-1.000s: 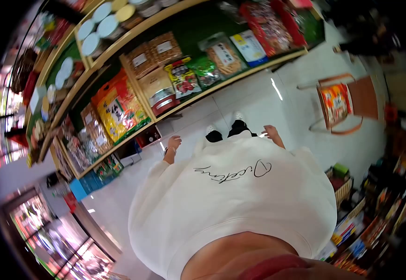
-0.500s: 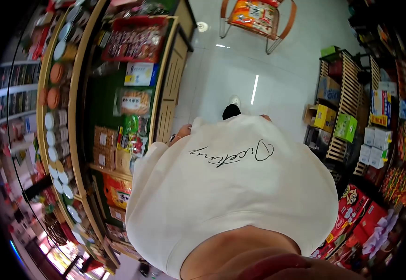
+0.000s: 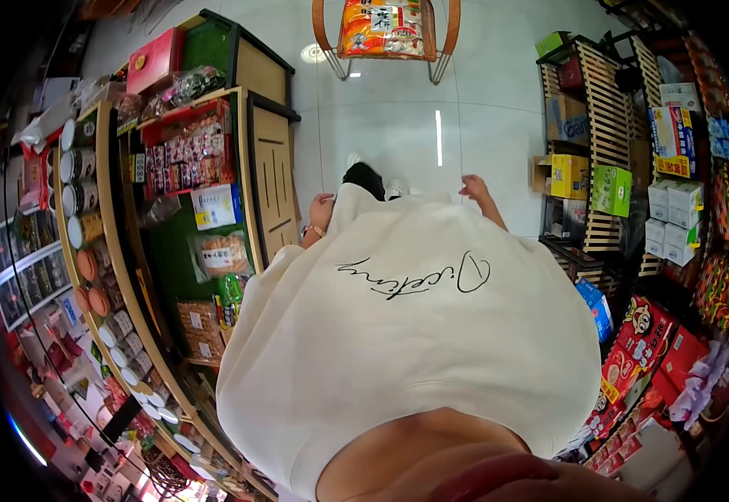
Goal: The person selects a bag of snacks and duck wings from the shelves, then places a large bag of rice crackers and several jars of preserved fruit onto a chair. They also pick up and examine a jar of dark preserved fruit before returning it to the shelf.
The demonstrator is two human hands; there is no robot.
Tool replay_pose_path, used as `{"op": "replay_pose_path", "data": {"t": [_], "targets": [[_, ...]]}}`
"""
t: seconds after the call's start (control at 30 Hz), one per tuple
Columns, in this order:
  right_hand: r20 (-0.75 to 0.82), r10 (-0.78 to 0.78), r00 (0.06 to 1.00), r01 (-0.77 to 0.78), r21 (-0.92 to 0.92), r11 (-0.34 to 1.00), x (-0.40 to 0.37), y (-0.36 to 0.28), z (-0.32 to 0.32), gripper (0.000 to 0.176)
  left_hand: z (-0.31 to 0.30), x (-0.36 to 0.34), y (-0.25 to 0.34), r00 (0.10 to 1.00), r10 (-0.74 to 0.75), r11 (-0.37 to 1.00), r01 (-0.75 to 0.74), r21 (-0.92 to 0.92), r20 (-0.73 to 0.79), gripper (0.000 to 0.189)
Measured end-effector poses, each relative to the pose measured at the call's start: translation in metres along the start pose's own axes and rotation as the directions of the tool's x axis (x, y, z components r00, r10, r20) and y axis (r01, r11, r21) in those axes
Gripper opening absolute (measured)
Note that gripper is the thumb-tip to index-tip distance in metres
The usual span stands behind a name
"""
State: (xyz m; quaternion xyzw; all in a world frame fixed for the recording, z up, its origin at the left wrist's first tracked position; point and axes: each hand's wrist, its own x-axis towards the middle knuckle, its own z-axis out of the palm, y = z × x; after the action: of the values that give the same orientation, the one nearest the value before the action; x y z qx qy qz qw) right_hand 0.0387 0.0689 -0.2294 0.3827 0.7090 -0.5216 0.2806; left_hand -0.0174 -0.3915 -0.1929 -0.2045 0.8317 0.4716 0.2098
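My left hand (image 3: 321, 205) hangs beside my white top, close to the side of the wooden display shelf, with a bracelet at its wrist. Its fingers are small in view but look loosely apart, with nothing seen in them. On the other side, my right hand (image 3: 476, 189) is held out over the tiled floor, fingers loosely bent and apart, holding nothing. Neither hand touches any goods. Ahead stands a chair (image 3: 453, 38) with orange and white food packets (image 3: 381, 29) on its seat.
At left, the wooden display shelf (image 3: 272, 167) carries bagged snacks, a red tray (image 3: 184, 151) of small packets and lidded jars (image 3: 80, 197). At right, slatted racks (image 3: 599, 134) hold a yellow box (image 3: 568, 176), a green box (image 3: 611, 190) and white boxes (image 3: 674, 209).
I have moved forward along the aisle, so the chair is nearer and more central. Both my hands now show more clearly, the right one swung out from behind my top.
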Motion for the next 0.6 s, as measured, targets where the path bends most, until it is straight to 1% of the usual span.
{"op": "replay_pose_path", "data": {"t": [0.03, 0.07, 0.1, 0.13, 0.17, 0.2, 0.3, 0.4, 0.5, 0.53, 0.57, 0.6], "targets": [[0.017, 0.028, 0.999, -0.028, -0.010, 1.000, 0.011, 0.002, 0.004, 0.028, 0.000, 0.009, 0.008, 1.000, 0.014, 1.000, -0.015, 0.008, 0.013, 0.025], [0.011, 0.048, 0.999, -0.049, 0.024, 0.999, 0.017, 0.009, 0.011, 0.029, 0.000, 0.017, 0.012, 0.999, 0.030, 0.999, -0.030, 0.016, 0.025, 0.025], [0.021, 0.022, 1.000, -0.022, 0.040, 0.999, 0.033, 0.025, 0.019, 0.032, -0.001, 0.025, 0.014, 0.998, 0.042, 0.999, -0.043, 0.026, 0.039, 0.026], [0.006, -0.022, 1.000, 0.022, 0.015, 1.000, 0.053, 0.045, 0.027, 0.033, -0.001, 0.037, 0.010, 0.999, 0.034, 0.997, -0.036, 0.064, 0.040, 0.026], [0.008, -0.005, 1.000, 0.005, 0.002, 1.000, 0.061, 0.052, 0.032, 0.032, 0.000, 0.054, 0.001, 0.999, 0.026, 0.994, -0.030, 0.102, 0.041, 0.026], [0.013, 0.024, 1.000, -0.024, -0.010, 1.000, 0.063, 0.041, 0.029, 0.032, 0.000, 0.074, -0.006, 0.999, 0.018, 0.990, -0.024, 0.140, 0.043, 0.027], [0.031, 0.111, 0.993, -0.110, -0.040, 0.993, 0.068, 0.005, 0.020, 0.030, -0.005, 0.129, -0.017, 0.980, -0.145, 0.973, 0.117, 0.198, 0.138, 0.027], [0.043, 0.160, 0.986, -0.157, -0.068, 0.985, 0.087, -0.054, -0.004, 0.029, -0.002, 0.197, -0.027, 0.963, -0.188, 0.953, 0.131, 0.272, 0.195, 0.030], [0.047, 0.214, 0.976, -0.208, -0.105, 0.972, 0.114, -0.128, -0.035, 0.027, -0.015, 0.224, 0.080, 0.986, -0.073, 0.942, 0.019, 0.334, 0.149, 0.028], [0.038, 0.215, 0.976, -0.209, -0.114, 0.971, 0.128, -0.160, -0.045, 0.027, -0.014, 0.242, 0.104, 0.980, -0.084, 0.963, 0.034, 0.268, 0.180, 0.026], [0.003, 0.304, 0.953, -0.303, -0.094, 0.949, 0.141, -0.205, -0.052, 0.025, -0.012, 0.271, 0.121, 0.974, -0.090, 0.978, 0.047, 0.202, 0.209, 0.025], [0.017, 0.040, 0.999, -0.033, -0.293, 0.956, 0.180, -0.216, -0.061, 0.029, -0.009, 0.299, 0.137, 0.966, -0.095, 0.988, 0.063, 0.140, 0.241, 0.024]]}}
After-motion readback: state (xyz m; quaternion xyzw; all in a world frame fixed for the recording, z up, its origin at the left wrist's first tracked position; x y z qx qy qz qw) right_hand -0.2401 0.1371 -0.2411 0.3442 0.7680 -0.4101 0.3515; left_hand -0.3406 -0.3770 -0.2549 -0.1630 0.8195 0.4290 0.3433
